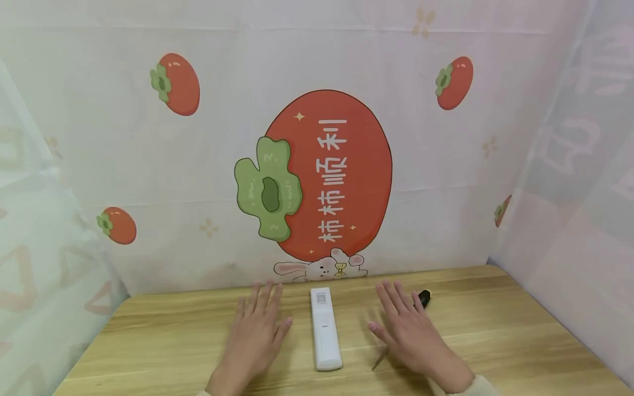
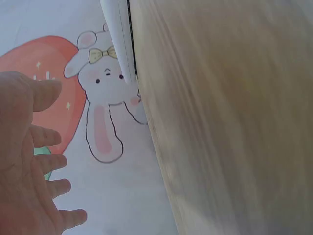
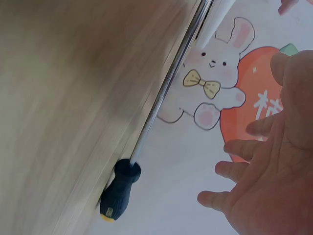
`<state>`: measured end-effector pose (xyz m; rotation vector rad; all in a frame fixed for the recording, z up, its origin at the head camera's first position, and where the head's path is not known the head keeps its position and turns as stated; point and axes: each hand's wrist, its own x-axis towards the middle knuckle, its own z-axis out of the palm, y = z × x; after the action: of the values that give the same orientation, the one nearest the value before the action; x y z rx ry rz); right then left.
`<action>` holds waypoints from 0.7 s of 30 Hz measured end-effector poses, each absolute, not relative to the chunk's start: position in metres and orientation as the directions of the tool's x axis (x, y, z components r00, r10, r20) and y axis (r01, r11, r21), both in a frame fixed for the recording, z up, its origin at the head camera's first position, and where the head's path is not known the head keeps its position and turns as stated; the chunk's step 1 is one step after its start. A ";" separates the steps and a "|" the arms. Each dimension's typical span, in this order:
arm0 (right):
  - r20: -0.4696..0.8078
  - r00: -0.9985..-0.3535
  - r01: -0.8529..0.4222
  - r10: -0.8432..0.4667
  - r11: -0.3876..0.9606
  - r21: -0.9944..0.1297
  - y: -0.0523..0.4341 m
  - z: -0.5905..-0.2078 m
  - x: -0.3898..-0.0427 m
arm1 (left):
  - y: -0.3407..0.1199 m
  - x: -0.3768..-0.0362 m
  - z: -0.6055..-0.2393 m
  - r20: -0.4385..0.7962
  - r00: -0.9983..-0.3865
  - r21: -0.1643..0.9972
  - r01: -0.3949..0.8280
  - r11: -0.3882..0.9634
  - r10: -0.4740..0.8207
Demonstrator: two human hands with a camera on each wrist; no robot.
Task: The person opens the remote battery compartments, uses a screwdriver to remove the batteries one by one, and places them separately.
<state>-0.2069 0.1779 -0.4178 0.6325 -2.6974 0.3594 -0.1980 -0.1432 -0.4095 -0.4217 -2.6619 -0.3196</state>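
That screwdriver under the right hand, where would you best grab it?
Probably by the dark handle of the screwdriver: it is thicker than the thin shaft and pokes out beyond the right hand. Come from above, since it lies flat on the table.

Left hand (image 1: 257, 330) flat, palm down, fingers straight and slightly spread, near the desk's front edge. Right hand (image 1: 411, 330) likewise, fingers extended. Both forearms enter from the front edge.
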 end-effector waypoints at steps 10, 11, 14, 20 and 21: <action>0.318 -0.851 -0.494 -0.418 0.844 -0.212 0.160 -0.415 -0.199 | -0.121 -0.196 -0.412 0.364 -0.878 0.232 0.410 0.882 0.312; 0.315 -0.852 -0.495 -0.418 0.839 -0.226 0.158 -0.414 -0.198 | -0.119 -0.196 -0.412 0.352 -0.879 0.240 0.416 0.877 0.321; 0.297 -0.860 -0.492 -0.415 0.829 -0.266 0.153 -0.413 -0.197 | -0.113 -0.197 -0.411 0.316 -0.885 0.270 0.428 0.862 0.341; 0.267 -0.853 -0.515 -0.448 0.808 -0.286 0.144 -0.407 -0.199 | -0.104 -0.199 -0.410 0.231 -0.897 0.325 0.436 0.839 0.377; 0.265 -0.849 -0.521 -0.456 0.806 -0.282 0.142 -0.406 -0.199 | -0.104 -0.199 -0.409 0.219 -0.898 0.328 0.437 0.837 0.382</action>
<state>-0.1995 0.1418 -0.4059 0.7670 -2.8080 0.5176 -0.1989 -0.1036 -0.4093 -0.6439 -2.8718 -0.5647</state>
